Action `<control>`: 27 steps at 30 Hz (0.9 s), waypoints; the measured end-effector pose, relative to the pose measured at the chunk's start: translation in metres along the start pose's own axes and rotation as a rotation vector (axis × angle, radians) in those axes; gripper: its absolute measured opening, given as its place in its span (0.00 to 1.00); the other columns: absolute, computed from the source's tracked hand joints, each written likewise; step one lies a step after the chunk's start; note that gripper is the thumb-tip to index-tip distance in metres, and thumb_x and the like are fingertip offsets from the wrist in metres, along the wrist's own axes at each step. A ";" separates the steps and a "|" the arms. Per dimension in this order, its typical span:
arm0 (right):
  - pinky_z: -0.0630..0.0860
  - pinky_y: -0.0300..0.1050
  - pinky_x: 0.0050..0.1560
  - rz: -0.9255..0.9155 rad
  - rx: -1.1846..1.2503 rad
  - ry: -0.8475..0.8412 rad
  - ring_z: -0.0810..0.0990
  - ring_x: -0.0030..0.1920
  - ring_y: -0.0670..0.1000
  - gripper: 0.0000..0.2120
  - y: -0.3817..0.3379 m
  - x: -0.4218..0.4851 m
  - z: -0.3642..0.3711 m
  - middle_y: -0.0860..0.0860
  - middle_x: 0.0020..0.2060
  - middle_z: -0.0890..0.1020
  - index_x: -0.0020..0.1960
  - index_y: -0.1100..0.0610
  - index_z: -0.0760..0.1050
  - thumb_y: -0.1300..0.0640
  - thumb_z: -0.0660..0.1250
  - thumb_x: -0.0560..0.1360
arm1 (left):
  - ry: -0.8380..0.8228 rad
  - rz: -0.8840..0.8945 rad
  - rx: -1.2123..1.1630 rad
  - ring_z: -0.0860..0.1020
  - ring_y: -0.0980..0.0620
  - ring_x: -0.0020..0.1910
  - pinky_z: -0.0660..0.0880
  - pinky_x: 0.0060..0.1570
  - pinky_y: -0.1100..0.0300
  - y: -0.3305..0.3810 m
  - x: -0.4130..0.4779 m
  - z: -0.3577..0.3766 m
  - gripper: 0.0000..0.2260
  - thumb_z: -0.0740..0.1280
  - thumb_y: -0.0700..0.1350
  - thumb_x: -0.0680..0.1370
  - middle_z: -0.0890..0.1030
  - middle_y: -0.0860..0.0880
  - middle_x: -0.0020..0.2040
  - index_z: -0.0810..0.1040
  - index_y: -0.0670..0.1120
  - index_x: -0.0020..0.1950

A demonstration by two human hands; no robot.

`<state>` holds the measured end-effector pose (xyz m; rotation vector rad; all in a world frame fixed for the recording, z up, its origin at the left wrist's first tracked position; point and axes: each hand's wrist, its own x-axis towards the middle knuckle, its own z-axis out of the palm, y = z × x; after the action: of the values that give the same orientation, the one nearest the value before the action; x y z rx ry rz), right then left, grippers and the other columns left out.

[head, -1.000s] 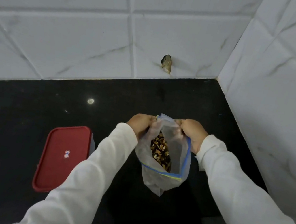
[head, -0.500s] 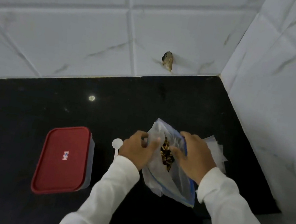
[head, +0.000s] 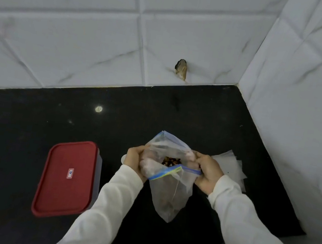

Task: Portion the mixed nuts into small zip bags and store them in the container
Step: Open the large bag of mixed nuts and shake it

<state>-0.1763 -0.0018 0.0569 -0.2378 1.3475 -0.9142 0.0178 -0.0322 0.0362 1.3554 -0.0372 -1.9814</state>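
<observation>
Over the black counter (head: 30, 123), close to the corner of the white tiled walls (head: 64, 34), a person is holding a big clear zip bag (head: 167, 196) up with both hands, its mouth facing upward and spread open. The left hand (head: 134, 162) is gripping the left side of the mouth, its fingers curling over the rim and showing pink through the plastic. The right hand (head: 208, 174) is gripping the right side, pinching the blue zip strip (head: 169, 172) between thumb and fingers, with the fingertips tucked into the opening. Down in the mouth, between the two hands, the mixed nuts (head: 171, 162) are showing as a dark brown patch. The bag's lower part is hanging toward the person; whether it is touching the counter I cannot tell. White sleeves (head: 101, 207) are covering both arms.

Left of the hands, a container (head: 67, 179) is sitting on the counter with its red lid (head: 57, 196) on, apart from the bag. Just beyond the right hand, a loose stack of small zip bags (head: 230, 167) is lying flat on the counter. A white rounded thing (head: 123, 158) is peeking out from behind the left hand, too little of it showing to tell what it is. A chipped hole (head: 181, 69) is showing low in the back wall.
</observation>
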 end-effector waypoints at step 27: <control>0.78 0.55 0.52 0.039 0.348 0.080 0.79 0.40 0.54 0.06 0.041 -0.030 0.010 0.59 0.41 0.78 0.49 0.61 0.78 0.62 0.62 0.77 | -0.292 0.080 -0.077 0.85 0.41 0.46 0.82 0.40 0.51 -0.072 -0.063 -0.002 0.30 0.81 0.45 0.64 0.83 0.35 0.52 0.77 0.35 0.61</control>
<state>-0.1486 0.0420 0.0558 0.0931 1.2368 -1.1160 -0.0084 0.0572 0.0566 0.9932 -0.1472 -2.0753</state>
